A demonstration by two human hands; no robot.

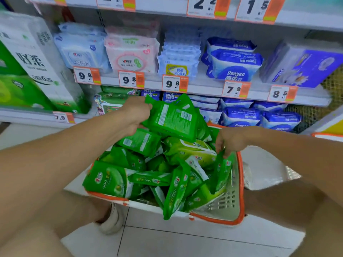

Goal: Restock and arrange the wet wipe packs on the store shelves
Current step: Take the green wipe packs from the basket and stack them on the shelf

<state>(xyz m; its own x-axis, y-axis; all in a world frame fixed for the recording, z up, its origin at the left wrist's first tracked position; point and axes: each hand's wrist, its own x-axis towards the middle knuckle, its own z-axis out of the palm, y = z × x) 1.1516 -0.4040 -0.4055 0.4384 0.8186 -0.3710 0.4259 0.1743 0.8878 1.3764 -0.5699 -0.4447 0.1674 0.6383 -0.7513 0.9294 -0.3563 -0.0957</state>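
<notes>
I have one view only — a wide-angle camera on the head, tilted forward and down. It sits close over the white plastic basket with an orange rim (240,184) and faces the grey metal store shelves (204,89) — both forearms reach in from below.

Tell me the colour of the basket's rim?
Orange, on the basket rim, seen in the head view.

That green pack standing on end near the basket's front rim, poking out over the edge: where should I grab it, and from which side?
Pinch the green pack at its upper end, coming from above. It stands nearly upright with its lower end hanging over the basket rim, so the top is free, while neighbouring packs crowd its sides.
</notes>
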